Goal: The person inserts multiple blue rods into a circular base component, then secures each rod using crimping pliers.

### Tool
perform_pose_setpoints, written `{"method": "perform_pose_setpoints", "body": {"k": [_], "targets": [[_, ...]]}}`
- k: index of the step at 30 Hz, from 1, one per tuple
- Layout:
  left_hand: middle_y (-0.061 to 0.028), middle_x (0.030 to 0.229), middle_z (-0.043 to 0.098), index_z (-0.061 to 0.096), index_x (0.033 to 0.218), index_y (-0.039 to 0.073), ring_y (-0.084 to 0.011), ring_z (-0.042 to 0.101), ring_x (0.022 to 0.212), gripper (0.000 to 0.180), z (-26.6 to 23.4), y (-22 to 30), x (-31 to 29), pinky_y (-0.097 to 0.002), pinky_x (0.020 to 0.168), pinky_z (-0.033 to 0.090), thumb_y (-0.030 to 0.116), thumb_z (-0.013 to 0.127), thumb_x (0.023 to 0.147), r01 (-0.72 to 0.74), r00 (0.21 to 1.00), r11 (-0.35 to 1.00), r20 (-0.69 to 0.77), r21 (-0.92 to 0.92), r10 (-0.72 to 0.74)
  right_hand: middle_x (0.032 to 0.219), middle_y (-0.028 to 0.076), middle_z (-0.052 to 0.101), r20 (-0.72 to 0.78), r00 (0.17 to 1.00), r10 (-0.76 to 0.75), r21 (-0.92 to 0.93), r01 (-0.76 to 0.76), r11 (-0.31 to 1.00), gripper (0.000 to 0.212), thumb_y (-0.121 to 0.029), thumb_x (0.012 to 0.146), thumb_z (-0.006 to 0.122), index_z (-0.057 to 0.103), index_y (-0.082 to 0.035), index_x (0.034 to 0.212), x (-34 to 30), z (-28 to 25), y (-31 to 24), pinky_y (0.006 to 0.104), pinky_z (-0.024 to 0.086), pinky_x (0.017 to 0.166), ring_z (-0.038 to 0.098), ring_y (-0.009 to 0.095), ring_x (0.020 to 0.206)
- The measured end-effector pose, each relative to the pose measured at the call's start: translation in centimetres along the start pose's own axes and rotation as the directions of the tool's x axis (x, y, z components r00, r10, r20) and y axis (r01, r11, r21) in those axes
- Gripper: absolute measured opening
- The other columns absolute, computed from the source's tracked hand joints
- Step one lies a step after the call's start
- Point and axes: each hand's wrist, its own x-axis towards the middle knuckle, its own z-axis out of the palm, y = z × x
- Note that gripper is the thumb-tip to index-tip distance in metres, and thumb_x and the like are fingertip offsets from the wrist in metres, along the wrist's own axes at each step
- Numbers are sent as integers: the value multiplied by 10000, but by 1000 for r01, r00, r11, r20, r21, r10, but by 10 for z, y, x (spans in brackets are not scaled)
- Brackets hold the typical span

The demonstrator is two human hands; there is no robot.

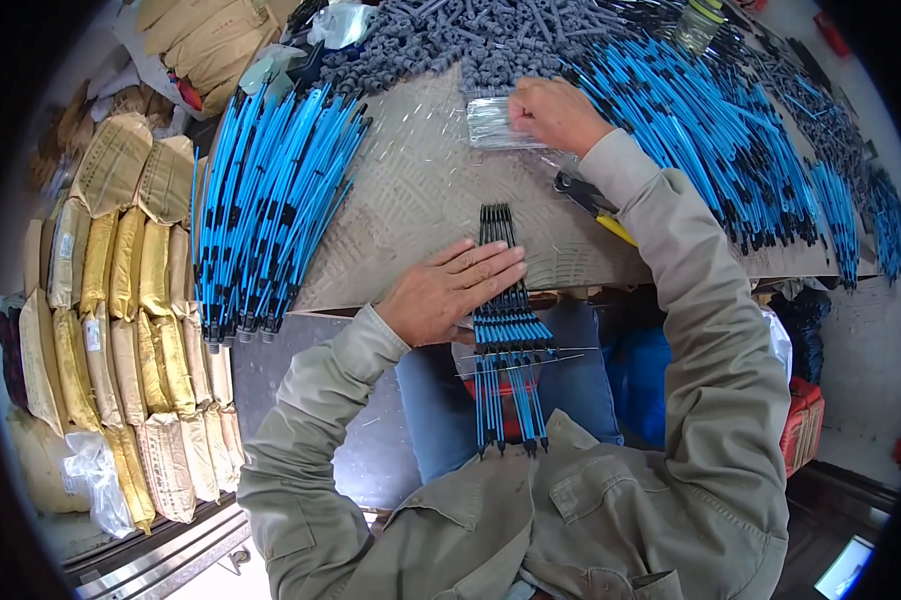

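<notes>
My left hand lies flat with fingers stretched across a row of thin blue-and-black rods at the table's near edge. The rods hang over the edge above my lap, and two thin metal wires run crosswise through them. My right hand is closed in a fist at the right end of a pile of straight silvery wires farther back. Whatever its fingers pinch is hidden. Close to my right forearm lie pliers with yellow-and-black handles.
Large bundles of blue rods lie at left and right on the table. Grey plastic parts are heaped at the back. A clear bottle stands far right. Stacked sacks fill the left side. A red box sits low at right.
</notes>
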Motion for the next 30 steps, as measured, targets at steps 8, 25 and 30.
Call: {"method": "perform_pose_setpoints", "body": {"k": [8,25,30], "targets": [[-40,1434,290,285,1374,103,-183,297,1310,1035,3,2,0,-392,1080,221,287,782,484,0,1000,982,-23,186,4,754,67,553,87,995,-46,-23,48,999,78,-163,744,579,575,-95,705,5,-8,5,402,436,640,572,284,743],[-47,1422,313,309,1365,101,-188,302,1309,865,2,5,2,-383,1075,222,230,713,612,25,999,980,-46,198,-17,783,78,586,-7,1000,10,435,-5,900,115,-197,828,523,578,-96,821,-60,-38,-53,372,451,622,583,300,742],[-52,1414,327,325,1358,98,-199,317,1300,836,0,7,2,-380,1067,238,201,690,614,23,999,986,-47,165,-15,792,77,598,-137,983,124,218,-93,972,124,-194,825,539,591,-85,795,-47,-31,-40,356,445,621,579,287,742]]}}
